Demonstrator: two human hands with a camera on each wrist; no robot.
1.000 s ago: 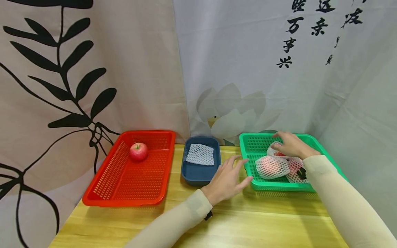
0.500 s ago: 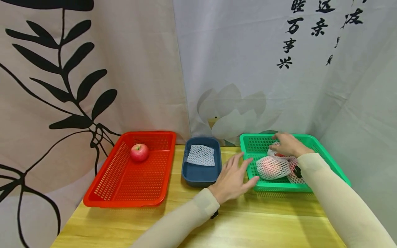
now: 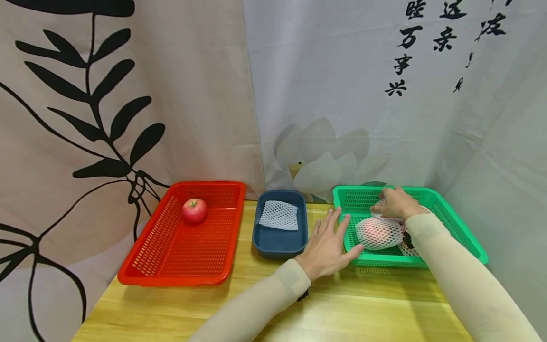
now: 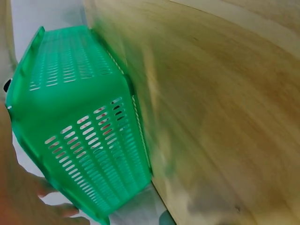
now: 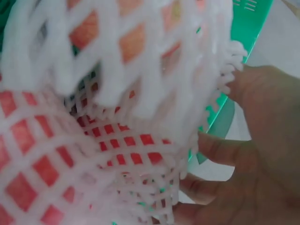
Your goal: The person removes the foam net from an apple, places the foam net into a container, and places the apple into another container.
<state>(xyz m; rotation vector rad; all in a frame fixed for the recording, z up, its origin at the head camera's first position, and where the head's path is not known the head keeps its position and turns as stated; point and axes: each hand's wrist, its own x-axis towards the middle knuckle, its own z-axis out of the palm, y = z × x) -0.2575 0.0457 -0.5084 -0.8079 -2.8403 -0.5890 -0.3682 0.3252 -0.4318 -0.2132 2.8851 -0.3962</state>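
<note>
My right hand [image 3: 397, 203] reaches into the green basket [image 3: 459, 221], fingers pointing down, and grips an apple in a white foam net [image 3: 378, 207] at the back of the group. In the right wrist view, the thumb and fingers [image 5: 213, 147] meet the frilled net edges, with red skin showing through the mesh. Another netted apple [image 3: 378, 233] lies in front, and one more is partly hidden under the right wrist. My left hand [image 3: 326, 249], fingers spread and holding nothing, is beside the green basket's left side; its fingers [image 4: 61, 211] overlap the rim in the left wrist view.
A red basket [image 3: 188, 261] on the left holds one bare apple [image 3: 194, 210]. Between the baskets stands a dark blue tray [image 3: 273, 244] with an empty white foam net [image 3: 279, 215] in it. A printed curtain [image 3: 205, 95] hangs behind the wooden table [image 3: 342, 313].
My left hand has moved right, closer to the green basket. The right hand's fingers have closed in on the back netted apple. The head view has shifted slightly.
</note>
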